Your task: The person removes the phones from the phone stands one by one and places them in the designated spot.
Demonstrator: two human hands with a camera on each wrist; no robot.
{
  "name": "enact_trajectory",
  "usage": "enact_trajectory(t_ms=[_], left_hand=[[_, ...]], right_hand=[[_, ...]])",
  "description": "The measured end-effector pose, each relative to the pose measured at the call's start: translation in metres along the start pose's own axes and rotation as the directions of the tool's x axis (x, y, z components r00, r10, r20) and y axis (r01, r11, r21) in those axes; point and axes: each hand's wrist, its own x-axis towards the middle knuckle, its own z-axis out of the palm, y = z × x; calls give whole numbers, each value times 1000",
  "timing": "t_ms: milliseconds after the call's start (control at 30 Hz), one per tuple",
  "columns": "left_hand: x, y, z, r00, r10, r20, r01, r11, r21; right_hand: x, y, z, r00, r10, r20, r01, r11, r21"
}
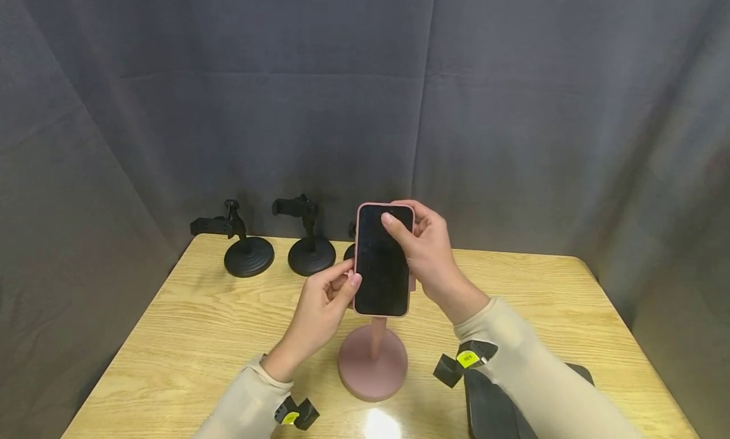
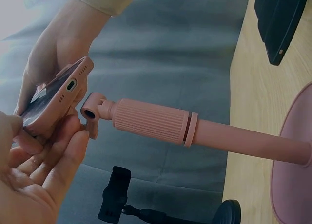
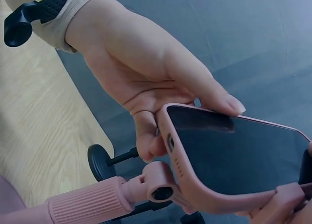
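Observation:
A smartphone in a pink case [image 1: 379,268] stands upright, its dark screen towards me, at the top of a pink phone stand [image 1: 373,369]. My right hand [image 1: 430,252] grips the phone's upper right side, thumb on the screen and fingers behind. With my left hand [image 1: 319,309] I pinch the phone's lower left edge, thumb in front and fingers bent behind it. In the right wrist view a pink clamp arm [image 3: 282,202] hooks over the phone's edge. The stand's ribbed collar [image 2: 151,121] and swivel joint [image 2: 95,107] show in the left wrist view, right behind the phone.
Two black phone stands [image 1: 248,255] [image 1: 311,255] with round bases stand at the table's back left. Another black base [image 1: 349,252] is mostly hidden behind the phone. A flat black object [image 1: 493,404] lies under my right forearm. Grey curtains surround the wooden table [image 1: 188,337].

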Motion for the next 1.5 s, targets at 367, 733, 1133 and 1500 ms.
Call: enact_trajectory(t_ms=[367, 733, 1133, 1500], left_hand=[[0, -4, 2, 1000, 21, 4, -22, 999, 39], [1, -3, 1, 998, 54, 11, -54, 997, 63], [3, 1, -5, 997, -6, 76, 3, 999, 41], [4, 3, -10, 994, -39, 105, 35, 999, 38]], right_hand=[[-1, 2, 7, 999, -24, -29, 23, 1000, -10], [3, 2, 3, 1000, -14, -22, 14, 1000, -26], [6, -4, 0, 1000, 4, -21, -5, 999, -54], [9, -6, 4, 999, 17, -32, -18, 999, -35]])
